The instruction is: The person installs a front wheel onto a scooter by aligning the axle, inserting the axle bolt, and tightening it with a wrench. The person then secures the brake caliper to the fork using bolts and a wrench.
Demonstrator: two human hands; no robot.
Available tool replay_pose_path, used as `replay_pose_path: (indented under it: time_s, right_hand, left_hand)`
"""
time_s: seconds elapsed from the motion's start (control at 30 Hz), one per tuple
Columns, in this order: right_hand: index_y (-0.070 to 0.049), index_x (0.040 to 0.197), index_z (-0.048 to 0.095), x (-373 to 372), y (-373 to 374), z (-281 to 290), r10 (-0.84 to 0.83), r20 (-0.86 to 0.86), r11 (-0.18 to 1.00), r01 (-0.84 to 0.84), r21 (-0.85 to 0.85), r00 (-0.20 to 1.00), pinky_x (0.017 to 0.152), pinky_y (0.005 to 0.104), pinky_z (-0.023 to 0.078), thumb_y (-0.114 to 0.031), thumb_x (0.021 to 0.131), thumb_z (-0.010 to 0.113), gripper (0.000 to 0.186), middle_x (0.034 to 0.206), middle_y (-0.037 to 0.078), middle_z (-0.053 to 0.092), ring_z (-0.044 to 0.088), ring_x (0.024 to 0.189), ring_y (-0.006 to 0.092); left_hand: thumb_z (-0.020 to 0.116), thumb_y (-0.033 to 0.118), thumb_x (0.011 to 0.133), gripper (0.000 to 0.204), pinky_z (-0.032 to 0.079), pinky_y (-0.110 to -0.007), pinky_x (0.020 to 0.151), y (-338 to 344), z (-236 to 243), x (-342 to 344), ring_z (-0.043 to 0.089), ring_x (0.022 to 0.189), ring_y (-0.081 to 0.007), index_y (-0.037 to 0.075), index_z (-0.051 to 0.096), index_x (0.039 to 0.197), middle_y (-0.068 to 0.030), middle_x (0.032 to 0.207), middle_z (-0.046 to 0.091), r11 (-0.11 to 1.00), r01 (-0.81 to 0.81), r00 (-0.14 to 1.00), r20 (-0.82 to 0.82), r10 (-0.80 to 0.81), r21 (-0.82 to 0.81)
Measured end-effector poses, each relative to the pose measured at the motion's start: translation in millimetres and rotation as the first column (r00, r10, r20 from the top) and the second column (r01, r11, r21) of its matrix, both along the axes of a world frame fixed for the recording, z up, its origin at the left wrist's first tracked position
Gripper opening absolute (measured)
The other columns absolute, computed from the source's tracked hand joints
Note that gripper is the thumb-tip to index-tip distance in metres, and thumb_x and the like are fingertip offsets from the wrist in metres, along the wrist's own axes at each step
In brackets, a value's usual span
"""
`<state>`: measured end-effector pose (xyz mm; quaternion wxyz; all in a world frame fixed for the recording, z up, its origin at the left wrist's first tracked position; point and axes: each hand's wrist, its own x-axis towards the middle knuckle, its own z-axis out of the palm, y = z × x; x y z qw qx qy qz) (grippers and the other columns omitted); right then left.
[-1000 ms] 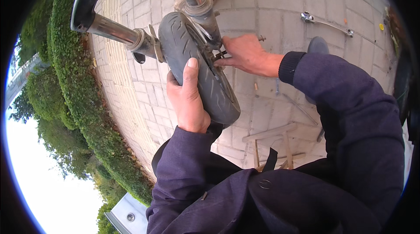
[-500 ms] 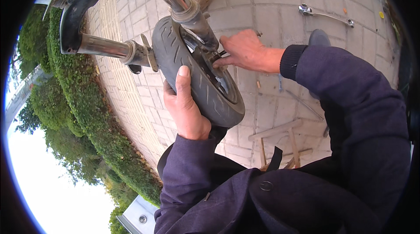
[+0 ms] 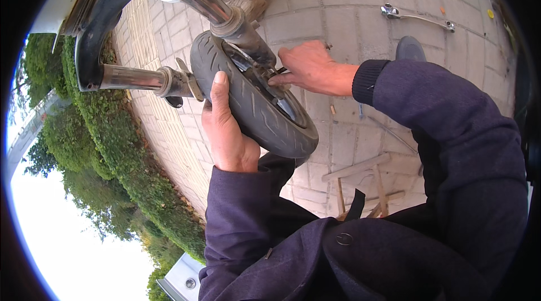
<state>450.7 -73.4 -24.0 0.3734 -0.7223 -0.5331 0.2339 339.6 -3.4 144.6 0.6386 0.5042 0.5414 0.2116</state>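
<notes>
A small black tyre on a wheel (image 3: 256, 112) stands tilted between two fork legs, the nearer being the right fork leg (image 3: 239, 33) and the other the left fork leg (image 3: 135, 77). My left hand (image 3: 228, 137) grips the tyre from its left side, thumb lying along the tread and fingers hidden behind. Beside the hub, my right hand (image 3: 313, 69) is closed in a pinch around a thin dark rod (image 3: 281, 70) at the lower end of the right leg. A short tip shows beyond the knuckles; most of the rod is covered by the fingers.
A double-ended socket wrench (image 3: 420, 18) lies on the paving at upper right. Below it is my grey shoe (image 3: 410, 49). A thin metal bar (image 3: 394, 134) and a wooden stool frame (image 3: 360, 168) are nearer me. A hedge (image 3: 112, 137) runs along the left.
The wheel has tilted further, its upper end shifting left and down. My left hand has moved left and slightly up with it. My right hand has shifted a little left, still pinching.
</notes>
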Motion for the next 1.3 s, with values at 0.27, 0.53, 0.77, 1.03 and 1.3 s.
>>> replay_pose_path:
  time_s: [0.27,0.53,0.77,1.03,1.3]
  right_hand:
    - [0.004,0.081,0.057,5.7,0.7,3.6,0.042,-0.032,0.999,-0.043,-0.010,0.999,0.066,0.0524,0.048,-0.059,0.090,0.067,0.065,0.065,0.023,0.061,0.064,0.071,0.0460]
    - [0.006,0.087,0.061,3.0,5.7,3.0,0.077,-0.052,0.996,-0.079,-0.043,0.996,0.066,0.0521,0.050,-0.055,0.092,0.067,0.061,0.068,0.024,0.063,0.066,0.073,0.0464]
    - [0.006,0.095,0.058,1.7,5.5,6.9,0.167,-0.100,0.982,-0.174,-0.070,0.981,0.071,0.0536,0.052,-0.037,0.093,0.066,0.044,0.074,0.024,0.066,0.067,0.076,0.0465]
    - [0.008,0.102,0.059,16.5,2.2,13.1,0.309,-0.175,0.936,-0.332,-0.116,0.935,0.080,0.0514,0.053,-0.037,0.089,0.062,0.047,0.090,0.026,0.069,0.068,0.091,0.0444]
    - [0.008,0.109,0.062,18.9,1.0,13.8,0.364,-0.098,0.926,-0.371,-0.066,0.926,0.080,0.0481,0.055,-0.060,0.084,0.072,0.073,0.093,0.023,0.072,0.071,0.092,0.0420]
  left_hand:
    - [0.064,0.031,0.102,0.042,0.052,-0.042,0.102,13.1,4.9,6.3,0.066,0.112,-0.0255,0.003,0.059,0.134,-0.0102,0.125,0.068,0.991,-0.031,0.998,0.047,0.038,-0.131]
    - [0.066,0.025,0.100,0.042,0.049,-0.043,0.107,20.4,11.1,6.6,0.065,0.117,-0.0269,0.004,0.058,0.136,-0.0105,0.129,0.068,0.979,-0.038,0.999,0.029,0.045,-0.201]
    - [0.066,0.026,0.101,0.042,0.049,-0.045,0.107,23.5,14.5,9.5,0.065,0.117,-0.0278,0.003,0.058,0.135,-0.0120,0.127,0.068,0.964,-0.076,0.994,0.061,0.095,-0.256]
    - [0.068,0.024,0.100,0.042,0.050,-0.041,0.105,25.4,17.1,8.1,0.065,0.113,-0.0248,0.003,0.058,0.134,-0.0096,0.124,0.069,0.952,-0.057,0.990,0.103,0.092,-0.302]
    - [0.066,0.026,0.101,0.043,0.049,-0.042,0.106,25.9,18.9,5.7,0.064,0.115,-0.0255,0.002,0.056,0.135,-0.0097,0.125,0.068,0.943,-0.052,0.992,0.093,0.087,-0.329]
